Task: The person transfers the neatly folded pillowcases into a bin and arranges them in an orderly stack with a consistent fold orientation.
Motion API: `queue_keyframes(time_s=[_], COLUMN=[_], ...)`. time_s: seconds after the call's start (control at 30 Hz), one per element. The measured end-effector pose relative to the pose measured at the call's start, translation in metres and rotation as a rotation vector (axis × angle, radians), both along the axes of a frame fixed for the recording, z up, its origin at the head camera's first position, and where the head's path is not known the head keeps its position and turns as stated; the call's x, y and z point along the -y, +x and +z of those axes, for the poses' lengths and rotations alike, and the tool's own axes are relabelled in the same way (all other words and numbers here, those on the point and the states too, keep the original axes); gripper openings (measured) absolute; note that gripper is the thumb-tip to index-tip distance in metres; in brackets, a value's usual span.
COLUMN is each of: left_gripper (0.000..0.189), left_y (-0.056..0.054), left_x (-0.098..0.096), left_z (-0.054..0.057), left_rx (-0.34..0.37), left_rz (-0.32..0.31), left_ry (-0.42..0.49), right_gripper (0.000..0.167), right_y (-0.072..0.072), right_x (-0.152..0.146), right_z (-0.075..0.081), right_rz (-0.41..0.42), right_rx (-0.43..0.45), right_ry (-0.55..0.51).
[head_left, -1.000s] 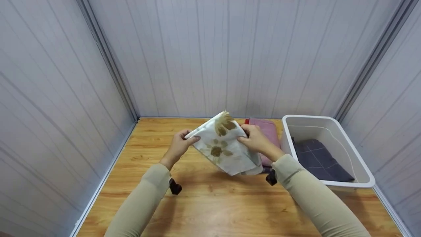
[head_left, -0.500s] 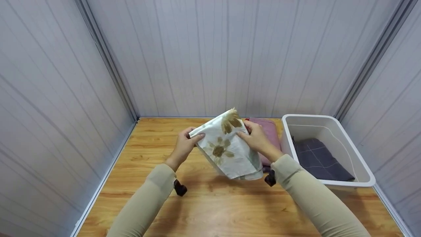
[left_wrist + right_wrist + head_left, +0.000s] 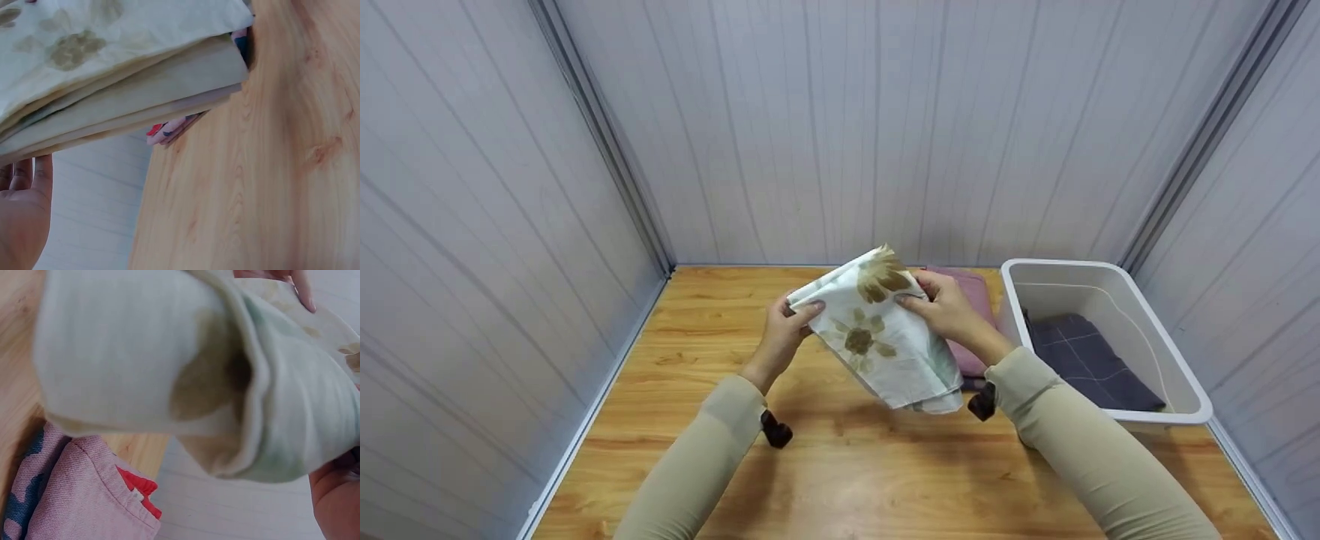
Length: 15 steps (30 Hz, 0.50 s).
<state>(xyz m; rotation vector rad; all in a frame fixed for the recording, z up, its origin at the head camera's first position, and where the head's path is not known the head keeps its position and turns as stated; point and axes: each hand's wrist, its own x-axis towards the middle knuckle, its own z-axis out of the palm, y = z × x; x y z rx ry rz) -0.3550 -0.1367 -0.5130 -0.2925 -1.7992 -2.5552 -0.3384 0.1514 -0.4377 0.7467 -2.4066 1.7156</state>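
Observation:
A folded white cloth [image 3: 911, 360] printed with brown flowers is held up over the wooden surface, tilted, its lower end hanging toward the right. My left hand [image 3: 781, 334] grips its left corner, thumb on the near face. On the upper right edge, my right hand [image 3: 952, 311] pinches the cloth with the thumb in front. Several stacked layers show along the edge of the cloth [image 3: 169, 79] in the left wrist view. From the right wrist, the cloth [image 3: 124, 354] appears as a loose, rounded fold. Behind it lies a folded pink fabric [image 3: 975, 296], partly hidden.
A white plastic bin [image 3: 1125, 319] stands at the right, with a folded dark checked cloth [image 3: 1084, 360] inside. The pink fabric [image 3: 84, 495] shows a red part and a dark blue pattern up close. Pale panel walls [image 3: 840, 135] enclose the wooden surface [image 3: 840, 472].
My left hand has shifted a little to the right with its corner of the cloth. The cloth's lower end has dropped slightly and swung right. Both hands keep their grip.

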Motion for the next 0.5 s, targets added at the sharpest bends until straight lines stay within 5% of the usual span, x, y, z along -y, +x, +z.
queue_keyframes(time_s=[0.33, 0.5], left_gripper=[0.046, 0.052], left_y=[0.007, 0.007], left_x=[-0.017, -0.030], left_z=[-0.030, -0.036], left_rx=[0.036, 0.047], left_rz=[-0.225, -0.242], left_ry=[-0.071, -0.134], right_gripper=[0.027, 0.031], right_y=[-0.004, -0.005], right_x=[-0.007, -0.015], right_z=[0.008, 0.008], right_rz=[-0.049, -0.152], right_rx=[0.062, 0.084], right_ry=[-0.100, -0.054])
